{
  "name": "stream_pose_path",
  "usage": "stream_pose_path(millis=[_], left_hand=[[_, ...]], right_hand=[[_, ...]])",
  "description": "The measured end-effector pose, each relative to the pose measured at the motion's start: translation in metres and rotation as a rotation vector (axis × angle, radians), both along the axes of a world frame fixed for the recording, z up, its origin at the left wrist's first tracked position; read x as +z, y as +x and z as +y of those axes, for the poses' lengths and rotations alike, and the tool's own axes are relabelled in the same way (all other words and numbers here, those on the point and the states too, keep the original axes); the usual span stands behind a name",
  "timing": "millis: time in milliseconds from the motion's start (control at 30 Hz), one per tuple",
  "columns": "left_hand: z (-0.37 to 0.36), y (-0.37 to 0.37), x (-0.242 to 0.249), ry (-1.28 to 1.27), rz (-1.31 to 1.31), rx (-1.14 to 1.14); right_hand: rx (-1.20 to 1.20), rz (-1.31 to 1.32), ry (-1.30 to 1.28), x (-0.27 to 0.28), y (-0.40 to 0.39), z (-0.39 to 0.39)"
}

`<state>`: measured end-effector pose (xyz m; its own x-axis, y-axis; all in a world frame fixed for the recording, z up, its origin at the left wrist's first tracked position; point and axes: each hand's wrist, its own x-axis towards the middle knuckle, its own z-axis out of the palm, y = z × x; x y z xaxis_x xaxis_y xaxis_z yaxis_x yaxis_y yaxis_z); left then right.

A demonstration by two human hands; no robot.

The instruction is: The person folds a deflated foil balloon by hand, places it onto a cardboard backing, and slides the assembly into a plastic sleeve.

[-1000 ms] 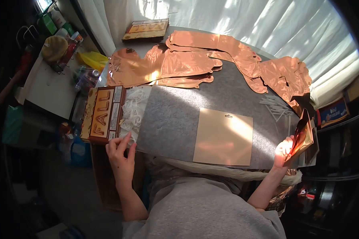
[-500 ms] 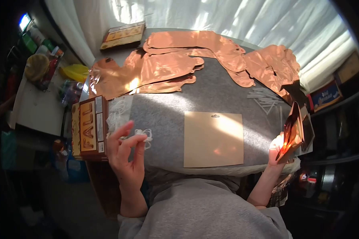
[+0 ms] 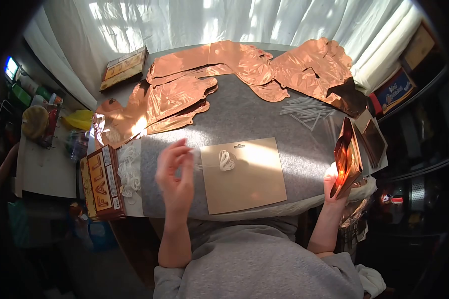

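A flat tan cardboard piece (image 3: 244, 192) with a hang hole lies on the grey cloth before me. Over its upper part is a small looped bundle of white string (image 3: 226, 160), its loose tail stretching leftward to near my left hand (image 3: 176, 172). That hand is raised left of the card, slightly blurred, with thumb and fingers apart and curved. At the right side of the table my right hand (image 3: 330, 182) grips a folded shiny copper foil balloon (image 3: 348, 159), which hides most of the fingers.
Copper foil balloons (image 3: 184, 70) spread across the back. Clear straws (image 3: 309, 110) lie right of centre. More white string bundles (image 3: 129, 172) sit beside a stack of FALL packages (image 3: 102, 182) at left. Another package stack (image 3: 123, 69) stands at the back left.
The string bundle has gone from my left fingers to the cardboard piece. My left hand has moved slightly right. My right hand still holds the foil, and the view has shifted.
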<state>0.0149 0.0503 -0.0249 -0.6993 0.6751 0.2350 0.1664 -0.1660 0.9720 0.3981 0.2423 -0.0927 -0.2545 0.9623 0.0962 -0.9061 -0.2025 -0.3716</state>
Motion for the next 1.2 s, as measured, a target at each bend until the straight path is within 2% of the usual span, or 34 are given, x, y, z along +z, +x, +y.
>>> stream_pose_path(millis=[33,67,133,167,233,267,333,367,433,467,533,600,667,767,833,867,900,967,1033,1100,1133,1200], left_hand=[[-0.004,-0.006,0.004,-0.096,0.354,0.262],[-0.010,-0.012,0.008,-0.100,0.358,0.263],[-0.021,-0.017,0.017,0.117,-0.036,0.152],[-0.024,-0.012,0.023,0.115,-0.035,0.154],[-0.026,0.001,0.037,-0.250,0.330,0.186],[-0.026,-0.002,0.041,-0.247,0.331,0.188],[-0.028,-0.019,0.046,-0.528,0.493,0.348],[-0.033,-0.030,0.038,-0.528,0.494,0.345],[-0.038,-0.048,0.019,-0.791,0.917,0.432],[-0.037,-0.046,0.015,-0.790,0.919,0.431],[-0.025,-0.026,0.015,-0.543,0.992,0.412],[-0.009,0.009,0.020,-0.343,0.850,0.023],[0.007,0.036,0.010,-0.273,0.921,-0.116],[0.011,0.047,-0.017,-0.316,1.026,-0.174],[0.009,0.051,-0.019,-0.287,1.012,-0.206],[0.007,0.053,-0.019,-0.265,0.999,-0.232],[0.006,0.057,-0.019,-0.265,0.998,-0.233],[0.007,0.065,-0.017,-0.134,0.810,-0.334],[0.008,0.068,-0.012,-0.146,0.874,-0.347],[0.010,0.064,-0.002,-0.122,0.911,-0.281],[0.005,0.059,0.001,-0.115,0.911,-0.288],[-0.014,0.046,0.005,-0.136,0.491,-0.109]], right_hand=[[0.001,0.004,-0.002,-0.003,0.003,0.002],[0.017,0.009,-0.024,-0.005,0.005,0.003],[0.036,0.016,-0.048,-0.007,0.004,0.003],[-0.033,-0.060,-0.083,-0.008,0.002,0.002],[-0.102,-0.137,-0.116,0.000,-0.005,-0.002],[-0.090,-0.121,-0.153,0.007,-0.007,-0.002],[-0.080,-0.105,-0.191,0.015,-0.012,-0.006],[-0.092,-0.109,-0.192,0.015,-0.013,-0.009],[-0.105,-0.112,-0.194,0.021,-0.011,-0.013],[-0.016,-0.162,-0.124,0.026,-0.009,-0.014],[0.067,-0.214,-0.059,0.031,-0.013,-0.016],[-0.164,-0.316,-0.216,0.035,-0.026,-0.012],[-0.129,-0.362,-0.155,0.036,-0.030,-0.015],[-0.069,-0.453,-0.040,0.037,-0.033,-0.019],[0.001,-0.468,0.042,0.041,-0.038,-0.023],[-0.007,-0.480,-0.070,0.044,-0.043,-0.023],[-0.007,-0.482,-0.071,0.045,-0.044,-0.023],[0.240,-0.401,0.026,0.046,-0.046,-0.021],[0.198,-0.527,-0.073,0.061,-0.071,-0.031],[0.131,-0.591,-0.148,0.031,-0.079,-0.028],[-0.013,-0.803,-0.166,0.045,-0.101,-0.034],[0.245,-0.995,-0.034,0.071,-0.115,-0.042]])
